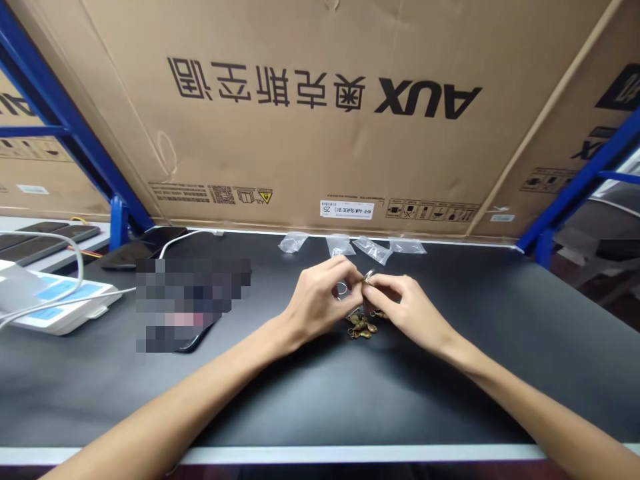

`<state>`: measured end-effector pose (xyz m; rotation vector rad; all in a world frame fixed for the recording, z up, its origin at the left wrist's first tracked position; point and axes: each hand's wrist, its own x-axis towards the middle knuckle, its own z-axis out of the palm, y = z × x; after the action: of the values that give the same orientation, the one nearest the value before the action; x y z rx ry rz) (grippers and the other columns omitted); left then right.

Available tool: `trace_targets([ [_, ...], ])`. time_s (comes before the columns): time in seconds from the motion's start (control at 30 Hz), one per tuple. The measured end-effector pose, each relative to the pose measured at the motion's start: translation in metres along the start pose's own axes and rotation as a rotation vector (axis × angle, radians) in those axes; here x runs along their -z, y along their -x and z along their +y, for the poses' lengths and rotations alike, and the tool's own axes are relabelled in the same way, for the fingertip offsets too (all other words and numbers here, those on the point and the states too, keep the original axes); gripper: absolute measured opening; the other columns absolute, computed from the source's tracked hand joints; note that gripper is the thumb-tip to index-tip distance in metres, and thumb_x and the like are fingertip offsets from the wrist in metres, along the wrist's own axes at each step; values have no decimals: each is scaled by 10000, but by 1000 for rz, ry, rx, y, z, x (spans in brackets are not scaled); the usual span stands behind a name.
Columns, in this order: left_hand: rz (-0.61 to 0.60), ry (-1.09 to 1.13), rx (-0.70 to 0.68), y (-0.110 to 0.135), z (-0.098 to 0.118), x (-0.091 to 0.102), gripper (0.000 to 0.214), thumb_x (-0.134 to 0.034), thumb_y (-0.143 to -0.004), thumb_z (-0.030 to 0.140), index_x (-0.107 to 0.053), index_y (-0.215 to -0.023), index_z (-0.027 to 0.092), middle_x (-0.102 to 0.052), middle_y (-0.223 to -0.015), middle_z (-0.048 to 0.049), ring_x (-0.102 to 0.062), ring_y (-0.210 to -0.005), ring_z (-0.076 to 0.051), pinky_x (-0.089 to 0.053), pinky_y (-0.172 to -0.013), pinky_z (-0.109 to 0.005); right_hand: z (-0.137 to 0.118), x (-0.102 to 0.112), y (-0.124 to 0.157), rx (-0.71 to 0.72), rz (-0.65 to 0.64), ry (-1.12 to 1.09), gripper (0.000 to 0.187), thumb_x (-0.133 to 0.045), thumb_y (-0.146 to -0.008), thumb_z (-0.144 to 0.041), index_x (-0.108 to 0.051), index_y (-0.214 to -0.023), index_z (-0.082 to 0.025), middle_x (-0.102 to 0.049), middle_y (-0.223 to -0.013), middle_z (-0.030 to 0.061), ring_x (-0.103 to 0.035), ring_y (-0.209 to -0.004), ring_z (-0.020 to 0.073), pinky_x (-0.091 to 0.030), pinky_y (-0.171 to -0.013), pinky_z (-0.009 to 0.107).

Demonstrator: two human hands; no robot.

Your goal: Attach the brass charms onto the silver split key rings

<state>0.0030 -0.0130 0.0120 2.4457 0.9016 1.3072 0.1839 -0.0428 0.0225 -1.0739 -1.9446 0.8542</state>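
My left hand (323, 293) and my right hand (413, 310) meet above the dark table mat, fingertips pinched together. Between them a small silvery metal ring (369, 274) shows, and both hands appear closed on it; whatever else is in the fingertips is hidden. A little pile of bronze-coloured pendants (362, 328) with small loops lies on the mat just below my hands. Another loose ring (342, 289) is partly visible behind my left fingers.
Several small clear plastic bags (373, 250) lie along the table's back edge. A large cardboard box (280, 147) stands behind, between blue metal posts (575, 180). To the left are a pixelated phone-like object (193, 343), a white device (65, 307) and white cables.
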Motion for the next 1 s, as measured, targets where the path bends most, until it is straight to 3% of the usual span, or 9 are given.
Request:
trace_targets([
  [0.17, -112, -301, -190, 0, -15, 11, 170, -548, -887, 227, -714, -854, 210, -708, -857, -45, -575, -629, -115, -421, -589, -238, -3, 7, 0, -62, -133, -193, 291, -475, -949, -336, -579, -722, -185, -589, -699, 1, -561, -700, 156, -466, -697, 275],
  [0.33, -155, -357, -223, -1, -17, 21, 195, -571, -904, 310, -756, -956, 272, -743, -940, -38, -592, -635, -124, -435, -625, -259, -4, 15, 0, -170, -240, -455, 266, -493, -938, -366, -545, -744, -191, -578, -737, 3, -597, -708, 160, -484, -716, 294],
  [0.4, -83, -290, -110, -1, -12, 18, 215, -560, -911, 315, -750, -982, 242, -747, -941, -44, -621, -686, -141, -454, -650, -265, -3, 15, 0, -125, -206, -318, 272, -485, -946, -361, -550, -742, -193, -573, -722, -6, -574, -704, 155, -457, -699, 283],
  [0.47, -40, -107, 114, -1, -5, 11, 244, -542, -923, 335, -740, -987, 206, -748, -941, -49, -648, -749, -158, -480, -673, -264, -1, 13, 1, -61, -152, -109, 284, -475, -956, -353, -548, -733, -195, -568, -702, -16, -536, -685, 148, -425, -680, 277],
  [0.53, -97, 109, 290, -1, 1, 5, 266, -524, -933, 347, -738, -943, 190, -753, -917, -43, -666, -787, -170, -499, -681, -256, 0, 10, 2, -31, -107, 59, 280, -469, -962, -342, -556, -741, -195, -581, -711, -19, -518, -679, 145, -405, -672, 275],
  [0.6, -131, 210, 345, 0, 3, 1, 252, -523, -932, 318, -733, -905, 182, -752, -888, -37, -670, -787, -172, -507, -689, -252, 0, 6, 3, -35, -86, 124, 267, -474, -961, -340, -578, -763, -193, -612, -743, -13, -533, -692, 150, -406, -674, 276],
  [0.77, -7, 0, 170, 1, 6, -2, 194, -538, -929, 263, -714, -959, 187, -720, -925, -49, -649, -793, -168, -496, -724, -273, -2, 4, 1, -130, -206, -188, 293, -463, -967, -355, -587, -772, -176, -632, -702, 5, -596, -680, 159, -470, -665, 273],
  [0.9, -25, 249, 242, 1, 11, -2, 161, -544, -933, 224, -686, -978, 162, -726, -878, -43, -681, -786, -147, -536, -717, -242, 0, 2, -1, -173, -202, -260, 254, -517, -937, -327, -622, -784, -155, -626, -683, 12, -590, -647, 146, -479, -638, 260],
  [1.0, -11, 163, 24, 0, 6, 0, 198, -526, -897, 93, -712, -938, 149, -717, -882, -57, -670, -774, -133, -542, -709, -231, 0, 7, 0, -299, -283, -412, 232, -570, -893, -330, -633, -768, -145, -623, -695, 20, -608, -648, 146, -497, -629, 259],
])
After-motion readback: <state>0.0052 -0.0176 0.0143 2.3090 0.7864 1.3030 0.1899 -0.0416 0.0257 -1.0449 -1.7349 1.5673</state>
